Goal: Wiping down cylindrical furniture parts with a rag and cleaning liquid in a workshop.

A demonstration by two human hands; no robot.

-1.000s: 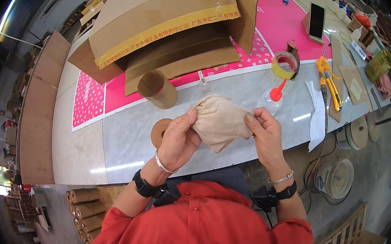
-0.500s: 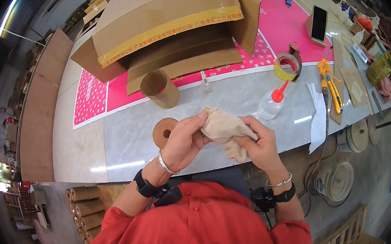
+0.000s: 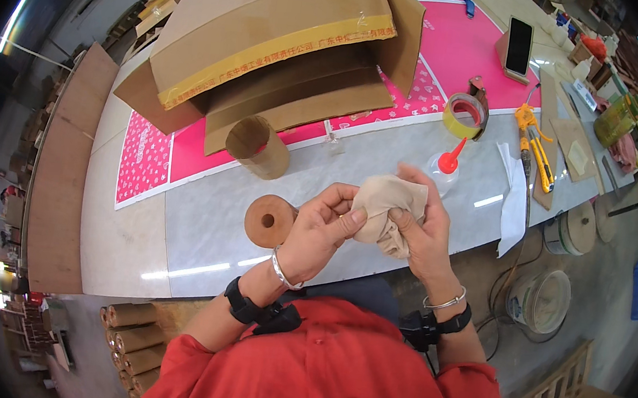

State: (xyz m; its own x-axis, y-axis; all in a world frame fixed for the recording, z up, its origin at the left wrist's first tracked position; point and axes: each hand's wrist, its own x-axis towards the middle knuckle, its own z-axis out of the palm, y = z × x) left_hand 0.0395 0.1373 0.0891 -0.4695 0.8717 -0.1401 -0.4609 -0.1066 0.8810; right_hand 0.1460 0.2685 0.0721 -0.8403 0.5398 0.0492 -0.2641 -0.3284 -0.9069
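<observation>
Between my two hands is a crumpled beige cloth [image 3: 384,206], held up over the front edge of the grey table. My left hand [image 3: 322,223] pinches its left side between thumb and fingers. My right hand [image 3: 428,230] grips the right side, its thumb pressed into the folds and its fingers behind. Just left of my left hand stands a brown cylinder with a hole in its top [image 3: 270,221]. A wider cardboard tube [image 3: 259,148] stands behind it. Beyond my right hand is a clear squeeze bottle with a red nozzle [image 3: 447,164], partly hidden by my fingers.
An open cardboard box [image 3: 273,39] lies on pink patterned sheeting [image 3: 479,41]. At the right are a tape dispenser [image 3: 465,115], a phone on a stand [image 3: 517,49], a yellow-handled tool [image 3: 532,136] and a white sheet [image 3: 514,196]. Buckets [image 3: 538,300] stand on the floor.
The cloth has gone from stretched out sideways to bunched and more upright. My right hand has turned, its thumb now in front, and my left hand has shifted slightly right and down.
</observation>
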